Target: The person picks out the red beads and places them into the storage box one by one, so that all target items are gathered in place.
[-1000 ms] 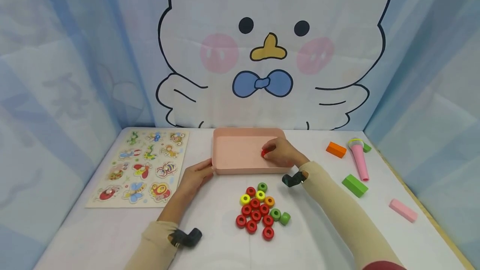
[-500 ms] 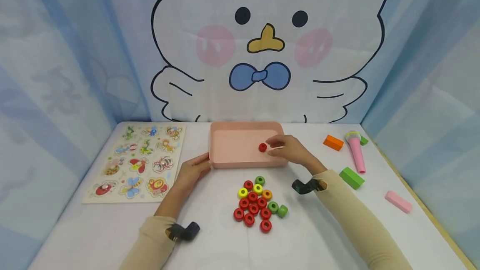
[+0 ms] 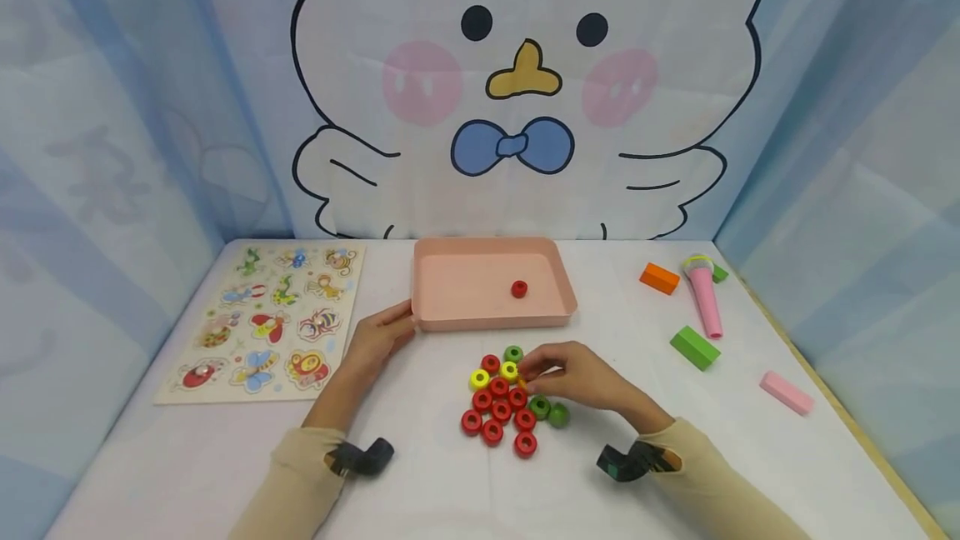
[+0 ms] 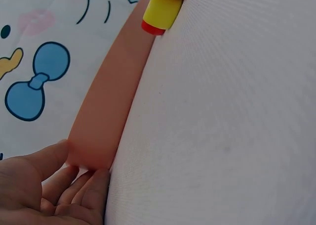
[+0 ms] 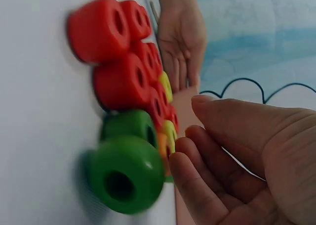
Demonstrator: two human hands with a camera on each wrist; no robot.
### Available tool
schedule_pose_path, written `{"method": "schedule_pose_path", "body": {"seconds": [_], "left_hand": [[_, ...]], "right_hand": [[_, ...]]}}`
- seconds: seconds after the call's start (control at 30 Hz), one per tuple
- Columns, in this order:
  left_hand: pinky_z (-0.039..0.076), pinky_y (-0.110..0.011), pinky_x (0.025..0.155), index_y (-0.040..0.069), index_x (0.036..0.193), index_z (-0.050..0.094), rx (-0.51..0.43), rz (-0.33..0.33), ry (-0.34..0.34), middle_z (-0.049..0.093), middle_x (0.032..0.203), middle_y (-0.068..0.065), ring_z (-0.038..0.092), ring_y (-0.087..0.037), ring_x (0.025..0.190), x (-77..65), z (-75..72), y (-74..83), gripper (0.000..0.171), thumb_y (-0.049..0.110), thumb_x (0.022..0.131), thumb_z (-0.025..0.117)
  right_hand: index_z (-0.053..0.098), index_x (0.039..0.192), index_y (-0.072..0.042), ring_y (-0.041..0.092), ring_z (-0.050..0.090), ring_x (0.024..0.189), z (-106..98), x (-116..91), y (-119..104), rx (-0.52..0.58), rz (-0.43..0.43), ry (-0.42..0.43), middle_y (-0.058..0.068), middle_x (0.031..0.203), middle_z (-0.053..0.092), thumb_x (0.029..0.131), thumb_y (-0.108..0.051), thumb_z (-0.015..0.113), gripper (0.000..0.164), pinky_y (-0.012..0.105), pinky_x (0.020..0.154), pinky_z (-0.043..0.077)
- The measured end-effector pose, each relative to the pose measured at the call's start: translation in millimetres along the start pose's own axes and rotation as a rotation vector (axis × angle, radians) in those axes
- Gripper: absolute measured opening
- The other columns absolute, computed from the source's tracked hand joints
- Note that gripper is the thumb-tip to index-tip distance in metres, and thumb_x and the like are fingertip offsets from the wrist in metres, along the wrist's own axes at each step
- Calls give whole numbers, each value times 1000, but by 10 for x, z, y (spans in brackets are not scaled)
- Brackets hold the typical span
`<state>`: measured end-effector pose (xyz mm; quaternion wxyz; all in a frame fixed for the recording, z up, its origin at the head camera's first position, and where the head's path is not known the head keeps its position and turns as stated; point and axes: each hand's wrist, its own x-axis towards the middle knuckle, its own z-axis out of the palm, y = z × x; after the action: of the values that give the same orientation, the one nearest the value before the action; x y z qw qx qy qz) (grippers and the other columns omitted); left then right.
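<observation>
My left hand [image 3: 378,344] holds the near left corner of a shallow pink tray [image 3: 487,324]; in the left wrist view the thumb lies at its upper edge and curled fingers at its lower one. One red bead [image 3: 519,289] sits inside the tray. My right hand [image 3: 573,375] reaches over the bead cluster, fingertips right at an orange bead [image 3: 522,385], which they partly cover. In the right wrist view its thumb and fingers stand apart. Around it lie several red beads [image 3: 502,412], yellow beads [image 3: 479,380] and green beads [image 3: 539,407].
An insect picture board [image 3: 288,390] lies on the left of the white table [image 3: 420,473]. On the right are an orange block [image 3: 660,278], a pink toy microphone [image 3: 705,298], a green block [image 3: 695,347] and a pink block [image 3: 787,392]. A printed curtain [image 3: 517,198] stands behind.
My right hand let go of the red bead in the tray, then came back toward me to the orange bead in the cluster. My left hand stays at the tray corner.
</observation>
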<state>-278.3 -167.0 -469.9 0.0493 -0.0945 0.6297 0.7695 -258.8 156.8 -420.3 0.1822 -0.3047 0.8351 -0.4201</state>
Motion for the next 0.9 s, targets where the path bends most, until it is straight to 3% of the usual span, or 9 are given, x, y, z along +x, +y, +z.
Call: {"method": "schedule_pose_path", "body": {"seconds": [0.2,0.57,0.9], "left_hand": [[44,-32,106,-2,141,49,-17,11,3,45,147,-16,48,-27,131,5,-1,16,49,1,94,62],[45,-32,105,-3,142,47,-6,0,14,46,146,-18,48,-28,131,20,2,16,50,0,94,62],[46,-29,103,-2,141,49,-24,17,9,47,146,-16,50,-27,129,33,-11,-22,49,0,93,62]], "right_hand": [[69,110,-3,22,65,96,158,-86,-65,6,12,16,6,104,67,88,-8,74,23,25,82,58],[70,112,-6,14,64,95,268,-65,-185,-271,-2,24,-1,105,67,87,-7,75,25,30,85,58],[71,113,-4,12,58,87,309,17,-315,-377,108,-33,-2,100,66,85,-9,77,29,30,79,55]]}}
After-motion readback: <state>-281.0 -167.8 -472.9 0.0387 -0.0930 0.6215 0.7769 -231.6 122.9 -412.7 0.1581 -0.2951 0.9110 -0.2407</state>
